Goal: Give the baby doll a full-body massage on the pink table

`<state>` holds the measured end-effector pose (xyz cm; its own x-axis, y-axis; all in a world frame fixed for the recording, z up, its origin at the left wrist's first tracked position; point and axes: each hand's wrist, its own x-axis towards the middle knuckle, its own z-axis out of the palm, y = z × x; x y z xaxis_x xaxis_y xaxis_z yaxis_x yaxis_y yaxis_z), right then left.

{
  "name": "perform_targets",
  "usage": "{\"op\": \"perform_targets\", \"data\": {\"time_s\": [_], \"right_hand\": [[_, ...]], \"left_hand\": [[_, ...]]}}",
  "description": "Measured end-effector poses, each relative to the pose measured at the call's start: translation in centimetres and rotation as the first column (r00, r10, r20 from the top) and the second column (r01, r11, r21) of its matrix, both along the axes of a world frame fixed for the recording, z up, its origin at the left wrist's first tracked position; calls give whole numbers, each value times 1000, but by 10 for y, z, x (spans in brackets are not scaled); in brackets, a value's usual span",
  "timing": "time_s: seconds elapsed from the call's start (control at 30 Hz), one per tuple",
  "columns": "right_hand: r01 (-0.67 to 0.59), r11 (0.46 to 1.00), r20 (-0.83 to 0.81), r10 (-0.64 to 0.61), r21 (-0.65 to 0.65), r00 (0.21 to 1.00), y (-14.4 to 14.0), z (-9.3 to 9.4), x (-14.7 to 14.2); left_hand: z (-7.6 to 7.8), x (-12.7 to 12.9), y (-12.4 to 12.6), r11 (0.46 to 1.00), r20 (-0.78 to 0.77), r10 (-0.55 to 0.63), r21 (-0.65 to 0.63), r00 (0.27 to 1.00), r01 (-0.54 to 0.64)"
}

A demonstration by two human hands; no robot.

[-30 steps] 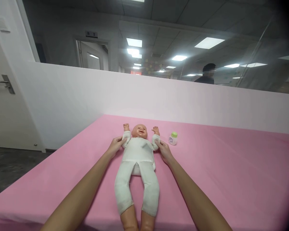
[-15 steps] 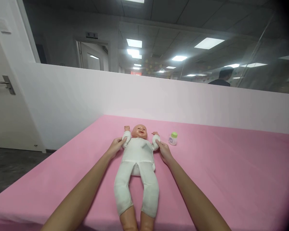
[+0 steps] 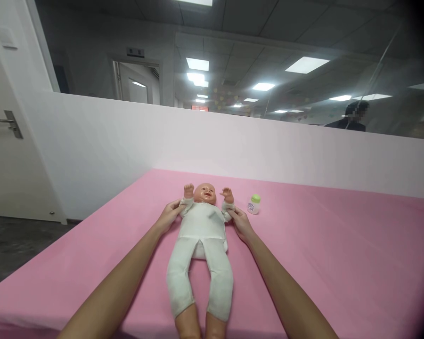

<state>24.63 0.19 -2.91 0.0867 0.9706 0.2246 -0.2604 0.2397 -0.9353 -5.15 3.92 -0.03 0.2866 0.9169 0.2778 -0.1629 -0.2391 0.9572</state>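
Note:
A baby doll (image 3: 202,226) with a white cloth body lies on its back on the pink-covered table (image 3: 321,249), head away from me and feet at the near edge. My left hand (image 3: 168,215) is closed round the doll's arm on the left side. On the other side, my right hand (image 3: 241,222) grips its other arm between thumb and fingers. Both of the doll's plastic hands point up beside its head. A small clear bottle (image 3: 253,205) with a green cap stands just beyond my right hand.
A white low wall (image 3: 233,141) with glass above it runs along the table's far side. Behind the glass, a person (image 3: 353,117) is visible at the right. At the far left is a door (image 3: 17,155) with a metal handle.
The doll's forearms and hands have tipped upward, showing more of its palms and fingers. My hands stay on its arms. The person behind the glass has moved right.

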Motion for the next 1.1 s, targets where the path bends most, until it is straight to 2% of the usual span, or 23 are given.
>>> {"op": "perform_targets", "data": {"time_s": [0.1, 0.23, 0.37, 0.47, 0.57, 0.63, 0.77, 0.97, 1.03, 1.1], "right_hand": [[92, 995, 21, -92, -35, 996, 4, -2, -1], [92, 994, 22, -91, -64, 996, 7, -4, -1], [53, 998, -37, -55, -40, 998, 2, 1, 0], [-34, 999, -68, 35, 20, 997, -9, 13, -3], [-98, 992, -41, 102, 82, 994, -20, 24, -8], [-99, 992, -37, 102, 76, 994, -21, 25, -9], [-16, 1000, -68, 15, -8, 998, -7, 12, -4], [125, 985, -18, -128, -121, 992, 15, -6, -1], [165, 975, -46, -173, -146, 984, 16, -6, -2], [164, 979, -98, -176, -122, 980, 15, -3, -3]], "left_hand": [[-6, 0, 7, 996, -8, 84, -24, 996, -85], [-10, 0, 12, 984, -29, 147, -97, 989, -149], [-4, 0, 8, 998, 45, 43, -54, 998, -41], [2, 1, 2, 999, 72, -41, -7, 997, 41], [4, 1, 0, 998, 77, -64, -5, 995, 65], [3, 1, 2, 998, 90, -56, -17, 994, 57], [-2, 2, 7, 997, 67, -4, -71, 998, 9], [-9, 7, 11, 965, -108, 219, -125, 970, -232], [-7, 7, 10, 966, -82, 210, -139, 974, -220], [-3, 7, 8, 978, 7, 160, -137, 987, -157]]}}
